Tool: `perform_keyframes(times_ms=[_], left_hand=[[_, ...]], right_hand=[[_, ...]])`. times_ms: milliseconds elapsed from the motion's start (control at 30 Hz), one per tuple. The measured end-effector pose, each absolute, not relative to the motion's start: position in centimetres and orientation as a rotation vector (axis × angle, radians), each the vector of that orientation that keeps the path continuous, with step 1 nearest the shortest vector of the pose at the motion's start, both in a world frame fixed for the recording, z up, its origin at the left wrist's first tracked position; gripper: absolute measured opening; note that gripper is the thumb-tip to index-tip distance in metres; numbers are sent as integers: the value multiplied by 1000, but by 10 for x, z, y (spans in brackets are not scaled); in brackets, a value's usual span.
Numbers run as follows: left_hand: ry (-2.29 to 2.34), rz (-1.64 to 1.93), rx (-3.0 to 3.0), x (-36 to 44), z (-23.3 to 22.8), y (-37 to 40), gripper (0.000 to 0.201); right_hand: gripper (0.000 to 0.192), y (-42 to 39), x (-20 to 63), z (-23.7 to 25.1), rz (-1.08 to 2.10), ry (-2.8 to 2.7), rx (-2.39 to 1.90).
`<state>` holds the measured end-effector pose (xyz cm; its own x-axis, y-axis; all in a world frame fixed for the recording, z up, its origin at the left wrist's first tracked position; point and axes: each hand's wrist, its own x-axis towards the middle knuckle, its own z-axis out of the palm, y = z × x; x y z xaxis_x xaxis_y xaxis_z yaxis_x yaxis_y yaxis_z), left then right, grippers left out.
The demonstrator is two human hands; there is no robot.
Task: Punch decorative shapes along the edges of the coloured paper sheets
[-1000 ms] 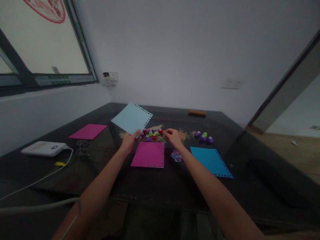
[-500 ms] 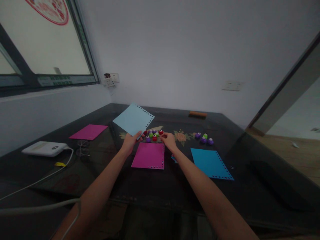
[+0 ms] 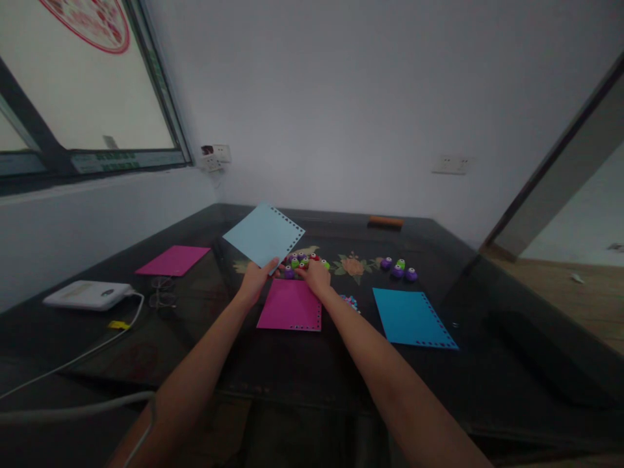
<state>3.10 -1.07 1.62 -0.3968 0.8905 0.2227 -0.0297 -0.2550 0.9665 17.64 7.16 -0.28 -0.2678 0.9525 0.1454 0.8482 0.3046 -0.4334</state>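
Bare tabletop (image 3: 302, 364) nearside; punches (image 3: 302, 262) crowded beyond pink sheet (image 3: 291, 305).

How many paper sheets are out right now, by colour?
Pink sheets: 2, one by the right hand, one far left.
Light blue sheet: 1, held up in the left hand.
Darker blue sheet: 1, flat on the table.
Total: 4

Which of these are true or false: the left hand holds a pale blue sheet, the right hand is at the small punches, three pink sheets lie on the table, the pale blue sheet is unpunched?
1. The left hand holds a pale blue sheet. True.
2. The right hand is at the cluster of small punches. True.
3. Three pink sheets lie on the table. False: two, one near the hands, one farther left.
4. The pale blue sheet is unpunched. False: holes line its edge.
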Motion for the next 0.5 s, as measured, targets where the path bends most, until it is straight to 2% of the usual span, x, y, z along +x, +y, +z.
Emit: perform_keyframes(times_ms=[167, 367, 500], left_hand=[[1339, 1729, 1133, 33, 18, -13, 36], [1376, 1713, 1184, 37, 20, -15, 34], [1408, 1700, 1192, 38, 20, -15, 33]], right_hand=[[46, 70, 173, -5, 295, -2213, -1620], [29, 67, 175, -3, 278, -2244, -1574], [28, 68, 177, -3, 280, -2236, -1583]])
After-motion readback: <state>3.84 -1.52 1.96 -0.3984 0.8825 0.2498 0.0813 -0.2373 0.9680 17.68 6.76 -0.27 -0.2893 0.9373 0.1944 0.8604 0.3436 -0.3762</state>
